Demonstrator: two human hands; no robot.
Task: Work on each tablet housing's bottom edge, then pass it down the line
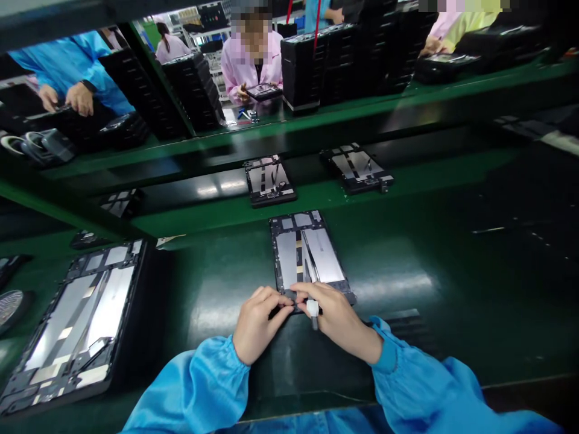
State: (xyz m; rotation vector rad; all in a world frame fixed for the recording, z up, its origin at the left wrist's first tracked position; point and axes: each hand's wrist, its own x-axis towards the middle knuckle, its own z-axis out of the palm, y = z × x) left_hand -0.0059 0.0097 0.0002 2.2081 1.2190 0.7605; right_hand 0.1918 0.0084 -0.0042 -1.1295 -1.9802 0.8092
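An opened tablet [323, 253] lies on the green bench in front of me, silver battery panels and dark strips showing. My left hand [260, 319] is at its near edge, thumb and forefinger pinched together over a small dark part; what they hold is too small to make out. My right hand [337, 316] works at the same edge, thumb and forefinger close to the left fingertips. Tucked in the right hand are what look like slim metal tweezers [312, 308], wrapped in white near their back end. My fingers hide part of the tablet's near edge.
Stacked tablets [85, 319] stand at the left, beside a round dish [12, 307]. Two more opened tablets [270, 181] [357, 169] lie farther back. Beyond a green rail [344, 99] are tall black stacks [301, 72] and co-workers. A green post [76, 199] slants at left.
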